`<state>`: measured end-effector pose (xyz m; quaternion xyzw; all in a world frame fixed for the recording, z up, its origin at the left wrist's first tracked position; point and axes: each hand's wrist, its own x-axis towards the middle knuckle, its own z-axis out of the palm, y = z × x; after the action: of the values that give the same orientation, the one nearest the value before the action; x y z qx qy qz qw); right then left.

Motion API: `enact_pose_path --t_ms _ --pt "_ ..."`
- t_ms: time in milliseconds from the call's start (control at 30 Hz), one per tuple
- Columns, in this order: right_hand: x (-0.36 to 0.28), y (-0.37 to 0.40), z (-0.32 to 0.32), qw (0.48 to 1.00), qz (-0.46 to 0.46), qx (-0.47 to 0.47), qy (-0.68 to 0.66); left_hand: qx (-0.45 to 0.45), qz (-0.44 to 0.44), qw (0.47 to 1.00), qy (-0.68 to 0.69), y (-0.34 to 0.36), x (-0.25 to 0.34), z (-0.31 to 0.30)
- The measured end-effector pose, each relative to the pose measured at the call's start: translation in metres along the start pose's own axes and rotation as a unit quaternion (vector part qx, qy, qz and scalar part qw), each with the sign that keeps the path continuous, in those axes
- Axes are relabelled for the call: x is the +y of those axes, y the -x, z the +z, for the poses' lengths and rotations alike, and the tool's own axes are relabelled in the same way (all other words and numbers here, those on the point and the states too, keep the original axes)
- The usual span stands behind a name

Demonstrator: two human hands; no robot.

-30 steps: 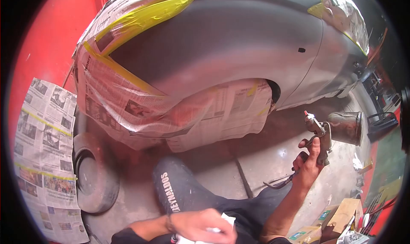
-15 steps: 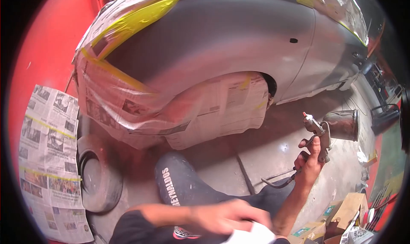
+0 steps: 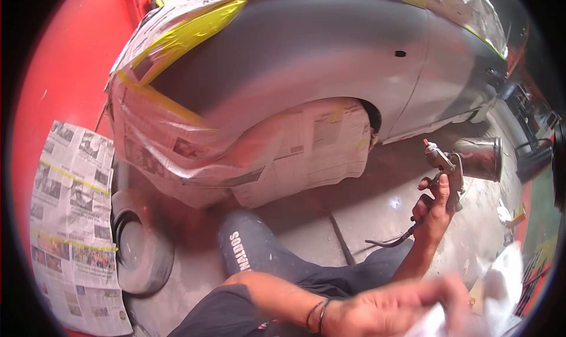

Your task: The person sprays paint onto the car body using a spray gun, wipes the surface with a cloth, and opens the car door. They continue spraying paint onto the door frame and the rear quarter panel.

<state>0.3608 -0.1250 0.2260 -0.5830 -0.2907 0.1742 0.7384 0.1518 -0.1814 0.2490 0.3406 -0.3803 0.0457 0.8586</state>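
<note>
While your right hand point(image 3: 433, 210) grips the spray gun point(image 3: 442, 159) mid-right, your blurred left hand point(image 3: 395, 310) clutches a white cloth point(image 3: 501, 284) at the bottom.

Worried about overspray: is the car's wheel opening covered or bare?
Covered: taped newspaper spans it, below the grey panel.

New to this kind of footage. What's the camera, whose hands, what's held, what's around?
One camera, worn on a person's head, looks down at their own bare hands; the fisheye lens bends the edges. The right hand grips a spray gun with a metal cup and a hose. The left hand, blurred, grips a white cloth. Ahead is a grey car body, masked with newspaper and yellow tape. A tyre lies on the concrete floor.
</note>
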Motion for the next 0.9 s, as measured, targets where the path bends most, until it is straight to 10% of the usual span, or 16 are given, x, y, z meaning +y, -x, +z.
enact_pose_path --t_ms 367,433,467,700,833,900 --pt "-0.005 -0.012 -0.009 1.000 -0.001 0.003 -0.011 0.039 -0.124 0.991 -0.033 0.029 0.015 -0.007" --pt "-0.007 -0.019 -0.007 1.000 -0.007 -0.006 0.001 0.036 -0.046 0.998 0.019 -0.013 -0.002 0.006" --pt "-0.013 -0.023 -0.005 1.000 0.000 -0.001 0.000 -0.124 0.023 0.992 -0.022 -0.020 -0.037 -0.005" --pt "-0.043 -0.073 -0.010 0.993 -0.058 0.035 0.100 -0.149 0.086 0.951 -0.255 0.015 0.000 -0.039" --pt "-0.054 -0.112 -0.020 0.986 -0.090 0.040 0.135 -0.004 -0.143 0.685 -0.715 0.025 0.106 0.015" --pt "-0.069 -0.130 -0.021 0.982 -0.082 0.058 0.160 0.000 -0.098 0.756 -0.647 0.026 0.134 0.030"
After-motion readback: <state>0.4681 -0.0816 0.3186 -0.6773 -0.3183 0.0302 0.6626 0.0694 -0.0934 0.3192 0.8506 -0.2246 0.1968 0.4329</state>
